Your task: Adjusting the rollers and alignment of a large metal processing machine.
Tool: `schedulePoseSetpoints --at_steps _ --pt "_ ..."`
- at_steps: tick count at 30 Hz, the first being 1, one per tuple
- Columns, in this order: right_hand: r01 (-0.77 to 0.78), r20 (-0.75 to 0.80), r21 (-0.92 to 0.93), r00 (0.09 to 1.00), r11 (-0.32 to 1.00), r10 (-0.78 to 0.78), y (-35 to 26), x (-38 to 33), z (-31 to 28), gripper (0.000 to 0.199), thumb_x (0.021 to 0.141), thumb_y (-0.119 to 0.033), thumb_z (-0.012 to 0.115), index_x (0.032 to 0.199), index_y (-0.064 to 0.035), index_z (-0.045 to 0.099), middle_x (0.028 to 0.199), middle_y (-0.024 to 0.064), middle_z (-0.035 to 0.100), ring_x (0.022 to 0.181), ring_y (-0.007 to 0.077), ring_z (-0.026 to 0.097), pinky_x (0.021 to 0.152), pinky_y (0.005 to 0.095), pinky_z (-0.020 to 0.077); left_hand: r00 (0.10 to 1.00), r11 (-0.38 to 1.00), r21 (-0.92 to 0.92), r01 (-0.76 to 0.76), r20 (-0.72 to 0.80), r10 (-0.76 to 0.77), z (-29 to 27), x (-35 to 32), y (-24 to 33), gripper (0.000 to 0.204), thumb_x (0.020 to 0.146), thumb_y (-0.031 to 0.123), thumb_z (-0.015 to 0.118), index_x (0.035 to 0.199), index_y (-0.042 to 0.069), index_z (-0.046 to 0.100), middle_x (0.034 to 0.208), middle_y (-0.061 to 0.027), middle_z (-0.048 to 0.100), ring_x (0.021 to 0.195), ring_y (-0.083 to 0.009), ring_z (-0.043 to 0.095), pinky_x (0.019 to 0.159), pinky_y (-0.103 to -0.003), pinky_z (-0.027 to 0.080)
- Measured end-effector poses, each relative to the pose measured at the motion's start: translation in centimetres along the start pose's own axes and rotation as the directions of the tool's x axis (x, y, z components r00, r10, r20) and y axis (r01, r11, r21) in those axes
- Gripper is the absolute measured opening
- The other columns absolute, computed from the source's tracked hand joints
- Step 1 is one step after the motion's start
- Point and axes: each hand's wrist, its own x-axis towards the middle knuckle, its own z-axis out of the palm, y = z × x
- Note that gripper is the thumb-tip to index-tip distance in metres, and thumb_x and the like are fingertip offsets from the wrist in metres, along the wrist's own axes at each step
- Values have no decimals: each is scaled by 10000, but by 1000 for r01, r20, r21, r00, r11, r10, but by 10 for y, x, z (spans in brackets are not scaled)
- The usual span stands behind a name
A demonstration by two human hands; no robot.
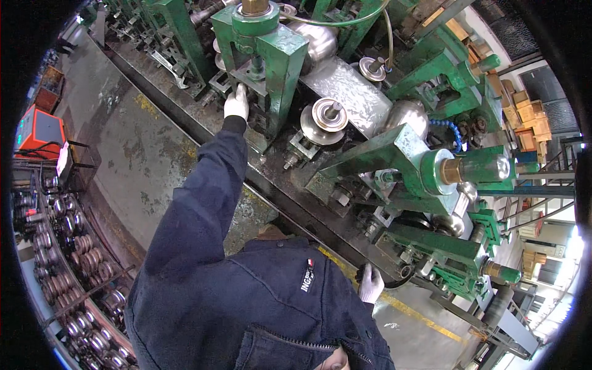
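Observation:
My left arm reaches far forward to a green roller stand (280, 80) of a metal-forming machine. My left hand (237, 103), in a white glove, touches the lower part of that stand, its visible fingers stretched out. To its right sits a shiny steel roller (325, 120) on an upright shaft. My right hand (371, 285), also gloved in white, is low at my right side, beside the machine's lower edge. Its fingers are closed around a small dark thing (359, 273) that I cannot make out.
Another green stand (394, 163) with a brass-collared screw rises at the right. A wide shiny metal strip (348, 89) runs between the rollers. Racks of steel rollers (86, 271) line the lower left. An orange machine (40, 131) stands at the left, and wooden boxes (530, 117) at the far right.

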Motion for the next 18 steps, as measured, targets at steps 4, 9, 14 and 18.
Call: schedulePoseSetpoints --at_steps 4,9,14,18 --pt "-36 -3 46 999 998 36 -8 -4 0 319 957 -229 688 1003 86 689 779 100 705 676 113 614 639 282 512 995 996 40 76 57 -78 0 0 16 328 1012 184 472 1306 73 563 931 -294 654 837 -450 657 717 -495 537" --pt "-44 23 109 999 993 42 -26 -8 1 284 985 -200 649 968 82 676 763 87 685 606 126 617 549 282 508 965 974 -20 226 143 -221 -15 6 27 368 1037 274 417 1272 39 575 1036 -327 649 971 -480 630 832 -510 513" --pt "88 -4 -35 996 996 -88 -10 -2 3 279 983 -193 650 992 84 677 773 93 692 612 141 627 553 284 510 954 936 -185 300 61 -293 -7 7 16 438 1053 378 390 1118 18 631 958 -312 654 874 -490 640 779 -529 518" --pt "-66 25 101 998 993 64 -15 -5 2 326 953 -233 685 996 90 685 775 108 707 660 119 610 619 288 513 969 951 -185 247 32 -245 -5 3 28 576 1045 463 367 1018 -43 639 977 -339 644 931 -507 618 828 -539 491"
